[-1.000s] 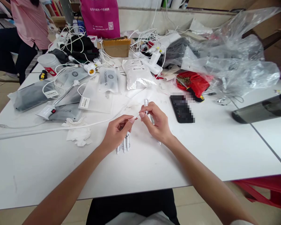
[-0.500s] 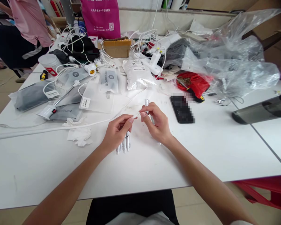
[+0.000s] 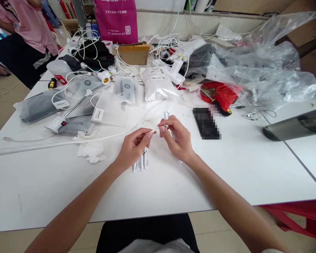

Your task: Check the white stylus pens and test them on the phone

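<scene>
My left hand (image 3: 133,147) is closed in a pinch, thumb against forefinger. Close to its right, my right hand (image 3: 177,138) pinches too. Between the two sets of fingertips shows a small, thin white piece (image 3: 157,129), mostly hidden by the fingers; its kind is too small to tell. Several clear and silver pens (image 3: 141,163) lie side by side on the white table just under my left hand, their upper parts covered by it. Another pen-like clear and silver piece (image 3: 166,115) pokes out behind my right hand, which hides its middle.
A phone (image 3: 206,123) lies right of my hands, and a dark bottle (image 3: 292,124) beyond it. Crumpled tissue (image 3: 92,147) and a white cable (image 3: 113,136) are at left. Packaged pouches (image 3: 39,105), a white parcel (image 3: 158,84) and plastic bags (image 3: 263,77) crowd the back. A person (image 3: 23,31) stands far left.
The view has shifted slightly. My fingertips are still close together, and less of the white piece shows between them. The person at the far left has moved a little.
</scene>
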Tool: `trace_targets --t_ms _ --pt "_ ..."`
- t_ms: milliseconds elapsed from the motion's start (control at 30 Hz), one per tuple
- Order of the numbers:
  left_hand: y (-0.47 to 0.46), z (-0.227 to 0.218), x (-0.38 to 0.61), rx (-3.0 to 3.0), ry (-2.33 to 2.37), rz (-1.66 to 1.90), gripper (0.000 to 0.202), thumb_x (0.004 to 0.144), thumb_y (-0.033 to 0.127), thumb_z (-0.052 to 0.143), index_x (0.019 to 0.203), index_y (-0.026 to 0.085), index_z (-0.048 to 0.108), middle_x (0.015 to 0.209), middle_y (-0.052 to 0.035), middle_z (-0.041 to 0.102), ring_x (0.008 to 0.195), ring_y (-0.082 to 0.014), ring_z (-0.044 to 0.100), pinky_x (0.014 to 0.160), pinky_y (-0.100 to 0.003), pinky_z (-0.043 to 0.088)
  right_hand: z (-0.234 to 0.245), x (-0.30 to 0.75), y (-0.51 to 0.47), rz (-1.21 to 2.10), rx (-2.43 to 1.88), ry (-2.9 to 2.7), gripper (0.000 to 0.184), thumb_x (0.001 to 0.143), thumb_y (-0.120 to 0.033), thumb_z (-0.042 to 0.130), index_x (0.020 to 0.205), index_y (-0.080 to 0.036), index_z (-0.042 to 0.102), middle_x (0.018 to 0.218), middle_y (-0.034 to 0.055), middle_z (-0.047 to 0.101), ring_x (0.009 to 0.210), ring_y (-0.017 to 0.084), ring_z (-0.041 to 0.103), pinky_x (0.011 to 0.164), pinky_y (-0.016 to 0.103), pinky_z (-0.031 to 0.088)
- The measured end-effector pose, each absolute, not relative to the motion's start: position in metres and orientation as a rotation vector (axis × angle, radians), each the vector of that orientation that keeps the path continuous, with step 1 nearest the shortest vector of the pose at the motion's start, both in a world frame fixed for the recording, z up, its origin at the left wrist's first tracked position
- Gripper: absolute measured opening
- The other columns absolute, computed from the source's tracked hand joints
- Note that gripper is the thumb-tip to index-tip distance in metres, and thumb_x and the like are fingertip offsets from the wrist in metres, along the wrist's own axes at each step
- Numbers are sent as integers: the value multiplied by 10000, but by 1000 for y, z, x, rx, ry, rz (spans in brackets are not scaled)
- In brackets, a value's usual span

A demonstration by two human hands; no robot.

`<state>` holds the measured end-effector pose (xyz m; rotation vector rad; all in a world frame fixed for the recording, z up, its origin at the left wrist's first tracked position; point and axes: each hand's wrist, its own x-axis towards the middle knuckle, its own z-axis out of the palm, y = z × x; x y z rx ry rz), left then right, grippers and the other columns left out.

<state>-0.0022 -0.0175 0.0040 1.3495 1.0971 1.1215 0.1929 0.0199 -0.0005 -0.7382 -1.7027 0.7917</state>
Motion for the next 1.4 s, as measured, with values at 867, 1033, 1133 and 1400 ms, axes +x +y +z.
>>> trace_targets --t_ms 867,1033,1133,1400 --pt "-18 1 -3 1413 1080 1067 313 1002 498 743 1099 211 820 729 3 561 666 -122 522 586 -250 413 7 197 21 759 -765 -1800 125 1120 -338 555 1049 -249 607 944 31 573 860 188 580 815 392 482" --pt "-18 -1 -3 1389 1077 1076 289 990 491 761 1081 223 824 719 11 539 643 -113 482 571 -250 394 7 197 20 730 -755 -1817 119 1113 -316 559 1022 -247 593 933 28 562 867 194 580 832 401 475" --pt "-18 0 -3 1386 1082 1077 278 990 489 762 1061 228 822 723 10 542 644 -111 482 570 -250 391 8 197 20 711 -737 -1818 110 1108 -299 565 1015 -244 588 924 31 558 874 200 582 822 400 470" --pt "-17 1 -2 1393 1091 1079 288 966 493 786 1014 210 813 705 13 546 623 -109 470 562 -255 377 8 195 20 696 -714 -1826 95 1098 -269 581 1008 -243 570 929 25 554 857 189 572 791 380 455"
